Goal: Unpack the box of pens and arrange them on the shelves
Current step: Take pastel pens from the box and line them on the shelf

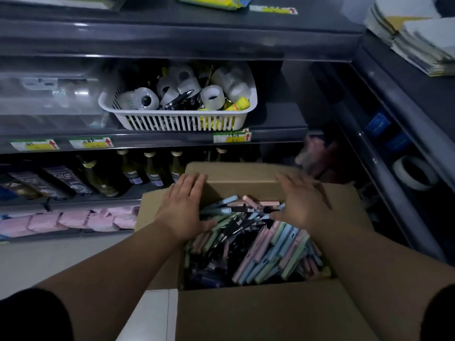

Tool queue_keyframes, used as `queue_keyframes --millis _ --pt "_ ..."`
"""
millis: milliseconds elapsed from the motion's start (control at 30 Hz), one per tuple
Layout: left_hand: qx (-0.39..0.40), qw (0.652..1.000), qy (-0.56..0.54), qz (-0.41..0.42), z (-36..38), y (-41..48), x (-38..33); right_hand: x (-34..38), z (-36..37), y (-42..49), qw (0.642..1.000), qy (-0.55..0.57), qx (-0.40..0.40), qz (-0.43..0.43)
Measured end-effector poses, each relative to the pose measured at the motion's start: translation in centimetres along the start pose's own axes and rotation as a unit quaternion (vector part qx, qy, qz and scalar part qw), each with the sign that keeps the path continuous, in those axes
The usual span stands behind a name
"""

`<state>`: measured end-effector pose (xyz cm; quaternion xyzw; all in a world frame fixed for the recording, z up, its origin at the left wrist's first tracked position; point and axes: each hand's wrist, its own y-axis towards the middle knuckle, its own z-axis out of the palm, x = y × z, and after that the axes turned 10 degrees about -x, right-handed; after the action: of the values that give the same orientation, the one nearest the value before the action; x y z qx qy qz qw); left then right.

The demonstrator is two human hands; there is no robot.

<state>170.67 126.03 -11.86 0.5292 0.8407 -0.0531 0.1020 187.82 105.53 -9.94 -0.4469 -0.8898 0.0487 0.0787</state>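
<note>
Open cardboard box (258, 313) stands low in front of the dark shelves (172, 40), flaps folded outward, on a pale floor (49, 262). Box is filled with loose pens (278, 249) in pink, blue, green and black, lying crosswise in a heap; none has left the box. Left hand (183, 207) lies palm down over the far left corner of the box, fingers straight and together, reaching onto the far flap, thumb at the edge of the heap. Right hand (304, 205) lies palm down over the far right corner, fingers straight and slightly spread, thumb just beside the topmost pens. Neither hand holds a pen; both are flat and unclenched, and the heap lies between them and nearer the body. Whether the palms press on the cardboard cannot be told. On the shelf above and behind the box sits a white slotted basket (177, 120) with tape rolls (213, 97) and a dark pen. Price labels (232, 137) with red arrows run along that shelf's front edge. Shelf below carries bottles (152, 171), the lowest one pink packs (73, 220). Side rack at right carries stacked notebooks (423, 45)
</note>
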Motion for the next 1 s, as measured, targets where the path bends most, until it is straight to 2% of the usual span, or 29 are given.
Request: queue_keyframes --millis 200,367,467,533,633,733,867,1000 --pt "-0.027 1.000 -0.015 0.005 1.3 0.2 0.5 0.6 2.0 0.7 1.000 -0.013 0.003 0.012" --pt "-0.006 0.999 -0.030 0.021 0.9 0.2 0.7 0.1 1.2 0.0 0.998 0.065 0.015 0.005" --pt "0.012 0.999 -0.036 0.028 0.1 -0.5 0.7 -0.2 0.8 -2.5 0.991 0.132 -0.024 -0.001" --pt "0.022 0.999 -0.031 0.022 -0.4 -1.3 0.3 -0.2 0.9 -4.6 0.983 0.182 -0.034 0.019" --pt "0.018 0.999 -0.035 0.033 -0.9 -3.0 -1.4 -0.5 1.3 -7.1 0.973 0.219 -0.003 0.065" --pt "0.021 0.994 -0.097 0.043 -0.6 -4.8 -3.4 -1.3 1.8 -8.7 0.970 0.215 0.012 0.110" --pt "0.055 0.991 -0.118 -0.016 1.1 -5.6 -5.4 -3.0 1.6 -9.6 0.965 0.225 0.016 0.131" --pt "0.101 0.976 -0.123 -0.146 2.5 -4.6 -5.4 -3.8 1.9 -9.1 0.961 0.217 0.075 0.154"
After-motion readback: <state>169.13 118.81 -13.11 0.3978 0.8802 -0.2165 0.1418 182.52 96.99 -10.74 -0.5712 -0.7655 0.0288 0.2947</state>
